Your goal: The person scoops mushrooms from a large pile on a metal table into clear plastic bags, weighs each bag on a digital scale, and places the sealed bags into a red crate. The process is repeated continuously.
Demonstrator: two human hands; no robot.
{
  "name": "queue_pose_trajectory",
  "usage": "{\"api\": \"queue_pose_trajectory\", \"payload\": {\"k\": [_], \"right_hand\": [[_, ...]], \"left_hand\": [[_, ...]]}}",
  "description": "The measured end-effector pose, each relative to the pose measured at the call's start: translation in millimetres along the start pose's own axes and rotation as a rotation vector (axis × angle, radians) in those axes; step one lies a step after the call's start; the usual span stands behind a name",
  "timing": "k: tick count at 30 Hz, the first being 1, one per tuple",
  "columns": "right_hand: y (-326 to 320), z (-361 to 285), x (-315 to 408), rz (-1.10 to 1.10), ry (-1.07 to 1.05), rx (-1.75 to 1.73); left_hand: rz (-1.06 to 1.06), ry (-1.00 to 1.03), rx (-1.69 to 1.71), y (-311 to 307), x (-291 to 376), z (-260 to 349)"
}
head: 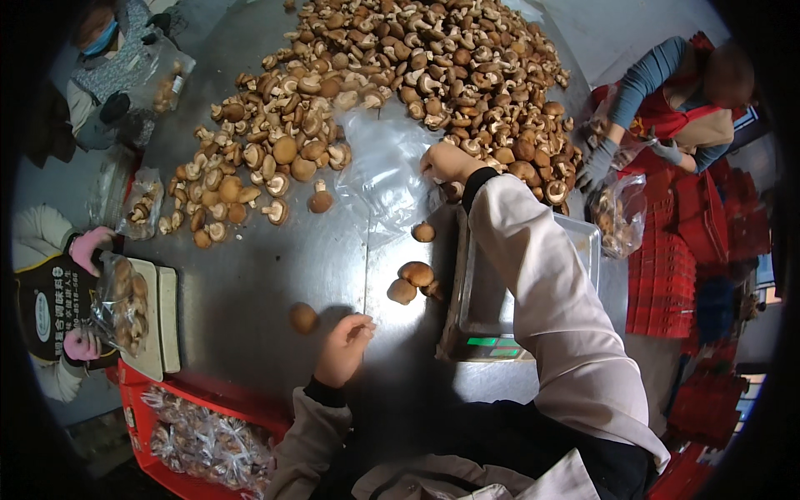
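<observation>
My right hand [447, 164] reaches to the near edge of the large pile of shiitake mushrooms [487, 81], beside clear plastic bags [387, 169] lying flat on the metal table [250, 275]; its fingertips are partly hidden, so I cannot tell whether it grips anything. My left hand [345, 350] is held over the table near the front, fingers curled and thumb apart, with nothing seen in it. A loose mushroom [303, 317] lies left of it. Several more mushrooms [415, 274] lie between my hands. A digital scale [490, 312] with a metal tray is under my right forearm.
At left, a co-worker's pink-gloved hands are at a filled bag [128, 306] on another scale [167, 319]. Bagged mushrooms fill a red crate [140, 437] at lower left. A grey-gloved co-worker stands at right near a filled bag [619, 215] and stacked red crates [659, 281]. Another co-worker stands upper left.
</observation>
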State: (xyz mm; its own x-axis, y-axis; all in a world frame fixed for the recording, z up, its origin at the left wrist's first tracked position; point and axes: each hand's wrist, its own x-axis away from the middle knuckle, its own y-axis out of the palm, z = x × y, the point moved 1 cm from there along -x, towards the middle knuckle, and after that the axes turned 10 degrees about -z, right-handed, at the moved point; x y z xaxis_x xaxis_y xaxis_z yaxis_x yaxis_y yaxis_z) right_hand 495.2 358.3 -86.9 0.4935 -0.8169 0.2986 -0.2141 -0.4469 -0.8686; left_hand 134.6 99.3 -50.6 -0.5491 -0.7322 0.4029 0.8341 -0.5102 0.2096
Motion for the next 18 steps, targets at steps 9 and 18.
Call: {"api": "queue_pose_trajectory", "payload": {"k": [9,18], "right_hand": [[-33.7,-16.1,31.9,0.345,0.144,-0.169],[8.7,-120.5,7.4,-0.016,0.087,0.567]], "left_hand": [[0.11,0.06,-0.372,-9.8,-46.4,-10.6],[0.271,0.417,-1.523,-21.2,-191.7,-1.0]]}}
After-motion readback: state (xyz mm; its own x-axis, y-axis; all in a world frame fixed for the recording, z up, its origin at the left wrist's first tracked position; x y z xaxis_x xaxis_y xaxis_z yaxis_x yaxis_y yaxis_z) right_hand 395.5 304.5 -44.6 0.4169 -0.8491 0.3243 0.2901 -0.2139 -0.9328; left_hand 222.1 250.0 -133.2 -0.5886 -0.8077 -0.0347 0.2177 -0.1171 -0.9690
